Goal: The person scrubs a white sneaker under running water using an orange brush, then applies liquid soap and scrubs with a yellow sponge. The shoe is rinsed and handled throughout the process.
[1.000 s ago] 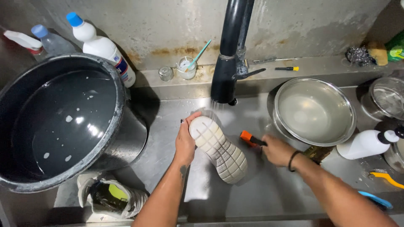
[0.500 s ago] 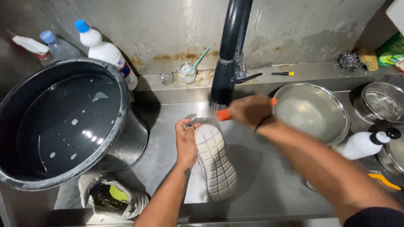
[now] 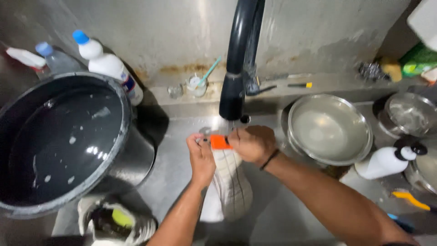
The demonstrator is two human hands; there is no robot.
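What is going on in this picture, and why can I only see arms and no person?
The camera sits on the person's head and looks down, so you see only their two arms and hands, just as they see them. They stand at a metal sink. A tall black tap runs water over the middle. The left hand holds a white shoe with its sole turned up under the water. The right hand holds a brush with an orange handle against the shoe. To the left stands a big dark bucket of soapy water, with bottles behind it. To the right lies a shiny metal bowl and a white bottle on its side. Another shoe waits at the bottom left.
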